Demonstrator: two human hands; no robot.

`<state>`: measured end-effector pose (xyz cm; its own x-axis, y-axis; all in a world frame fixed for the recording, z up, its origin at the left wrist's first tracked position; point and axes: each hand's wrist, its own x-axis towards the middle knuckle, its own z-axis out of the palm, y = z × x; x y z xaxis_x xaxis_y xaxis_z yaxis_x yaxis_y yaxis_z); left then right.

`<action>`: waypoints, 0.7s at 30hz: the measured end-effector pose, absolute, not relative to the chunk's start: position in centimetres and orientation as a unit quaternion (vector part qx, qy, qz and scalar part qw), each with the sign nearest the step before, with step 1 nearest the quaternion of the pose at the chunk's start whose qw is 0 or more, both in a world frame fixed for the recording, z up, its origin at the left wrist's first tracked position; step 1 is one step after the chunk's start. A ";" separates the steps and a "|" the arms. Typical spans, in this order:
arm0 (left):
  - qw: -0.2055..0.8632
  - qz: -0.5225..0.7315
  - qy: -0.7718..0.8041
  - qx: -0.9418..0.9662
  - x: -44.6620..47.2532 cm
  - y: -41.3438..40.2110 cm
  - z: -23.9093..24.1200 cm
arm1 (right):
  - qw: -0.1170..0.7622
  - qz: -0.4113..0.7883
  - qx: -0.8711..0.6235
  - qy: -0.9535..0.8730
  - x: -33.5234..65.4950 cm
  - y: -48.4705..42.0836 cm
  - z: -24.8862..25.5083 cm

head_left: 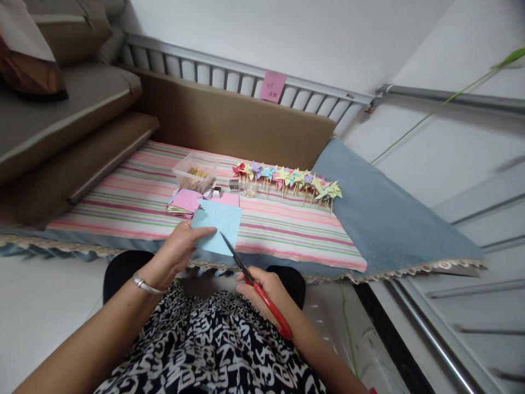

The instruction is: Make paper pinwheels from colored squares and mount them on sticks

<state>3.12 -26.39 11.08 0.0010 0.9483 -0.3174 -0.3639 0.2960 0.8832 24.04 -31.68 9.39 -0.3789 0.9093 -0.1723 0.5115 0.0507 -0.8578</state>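
Observation:
My left hand [179, 249] pinches the lower left edge of a light blue paper [219, 225] held above my lap. A silver bracelet sits on that wrist. My right hand [270, 295] grips red-handled scissors [254, 282], whose dark blades point up-left and reach the paper's lower edge. A stack of pink and coloured paper sheets [186, 200] lies on the striped cloth [131, 202] just beyond the blue sheet. A row of several small paper pinwheels [289, 180] on sticks lies across the cloth further back.
A clear plastic box [196, 172] with yellowish pieces stands behind the paper stack, with small items [235, 187] beside it. A blue blanket [389, 219] covers the right side. A brown board [229, 120], a railing with a pink note [273, 86], and cushions [61, 98] lie beyond.

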 end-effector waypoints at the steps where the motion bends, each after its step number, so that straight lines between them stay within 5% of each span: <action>1: 0.640 0.512 0.488 0.300 3.1 -26.4 11.1 | 0.216 0.458 -0.515 -0.691 24.0 -31.7 9.4; 21: 0.640 0.516 0.488 0.293 3.0 -26.1 11.0 | 0.207 0.439 -0.530 -0.696 23.8 -31.5 9.4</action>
<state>3.01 -26.13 10.98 -0.0092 0.9469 -0.3215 -0.3752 0.2948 0.8788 23.82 -31.46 9.43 -0.3532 0.9188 -0.1764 0.5553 0.0541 -0.8299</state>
